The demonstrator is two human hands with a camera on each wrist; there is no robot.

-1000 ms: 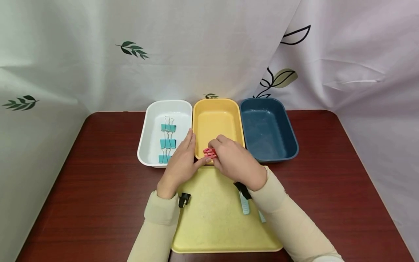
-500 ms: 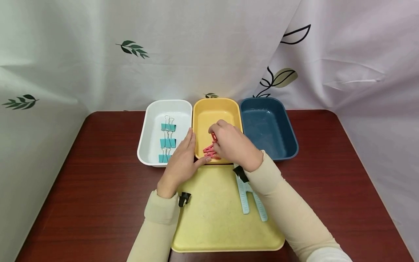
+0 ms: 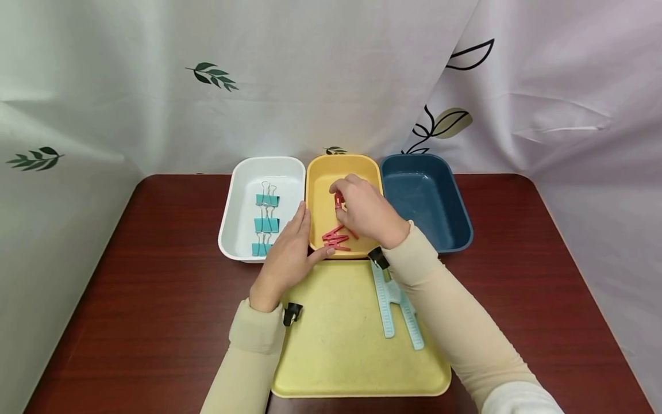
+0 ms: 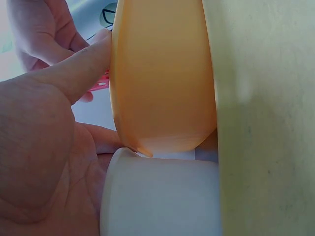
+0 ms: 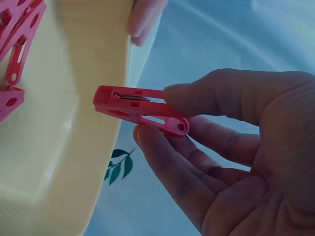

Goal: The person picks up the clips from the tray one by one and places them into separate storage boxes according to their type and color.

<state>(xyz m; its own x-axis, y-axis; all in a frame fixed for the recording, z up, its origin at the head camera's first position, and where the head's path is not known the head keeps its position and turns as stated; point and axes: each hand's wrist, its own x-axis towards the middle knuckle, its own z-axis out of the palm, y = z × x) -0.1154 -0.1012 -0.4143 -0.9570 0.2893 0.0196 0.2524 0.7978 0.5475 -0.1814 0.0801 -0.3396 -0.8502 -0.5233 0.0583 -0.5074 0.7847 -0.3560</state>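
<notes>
My right hand (image 3: 369, 210) pinches a pinkish-red clothespin (image 5: 133, 105) between thumb and fingers, over the yellow bin (image 3: 343, 164). In the right wrist view its spring shows and its tip points toward the bin wall. Several more clothespins (image 3: 336, 238) lie at the front of that bin. My left hand (image 3: 289, 256) rests where the yellow bin meets the white bin (image 3: 235, 198), its fingers straight along the shared rims. The left thumb lies along the front rim of the yellow bin.
Three teal binder clips (image 3: 266, 225) lie in a column in the white bin. A dark blue bin (image 3: 424, 201) stands to the right. On the yellow tray (image 3: 331, 345) in front lies a pale blue piece with two ruler-marked arms (image 3: 384, 305), partly under the right forearm.
My right hand has moved from the clothespins at the front of the yellow bin toward its back, lifting one clothespin away. My left hand stays in place.
</notes>
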